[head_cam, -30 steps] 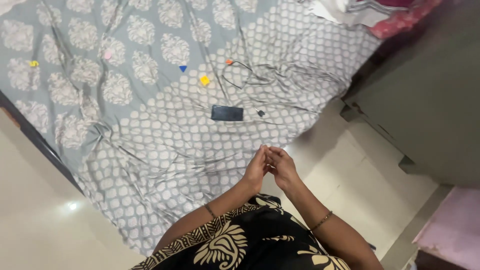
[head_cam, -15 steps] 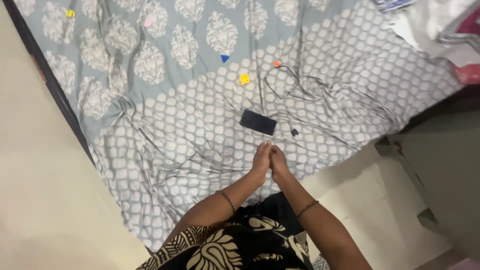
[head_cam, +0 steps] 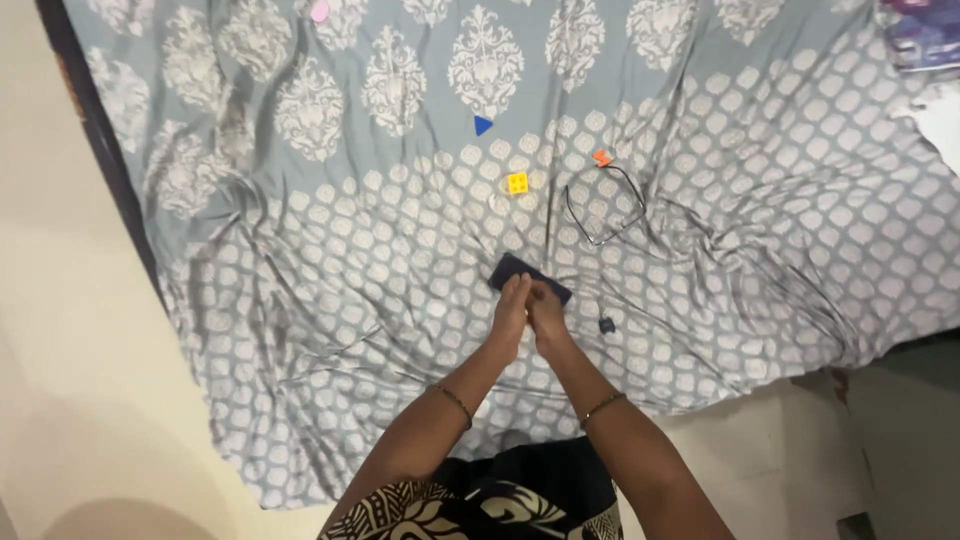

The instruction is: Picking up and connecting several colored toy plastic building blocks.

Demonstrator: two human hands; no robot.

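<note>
Just beyond the joined fingertips, in the head view, a dark flat phone (head_cam: pixel 530 277) lies on the bed (head_cam: pixel 300 300), its near edge hidden behind the left hand (head_cam: pixel 510 318) and the right hand (head_cam: pixel 545 318), which are pressed together palm to palm with the fingers straight and nothing visibly held between them; whether they touch the phone I cannot tell. The phone looks smooth, hard and rectangular, and the bedsheet under it is soft, thin cloth, grey-blue with pale printed medallions and thickly creased, so a careless nudge from the hands could, I judge, slide the slick phone along a fold or tip it on the uneven ridges. To the right of the hands and a little beyond them, a thin black cable (head_cam: pixel 603 205) loops loosely, ending in a small dark plug (head_cam: pixel 606 325) near the right hand; a finger could snag that loop and drag it. Farther beyond the hands sit small, seemingly hard pieces: a yellow cube (head_cam: pixel 517 183), a blue triangle (head_cam: pixel 482 125) and an orange piece (head_cam: pixel 601 158) at the cable's far end, all light enough to roll if the sheet is tugged. Each wrist carries a thin bangle.
</note>
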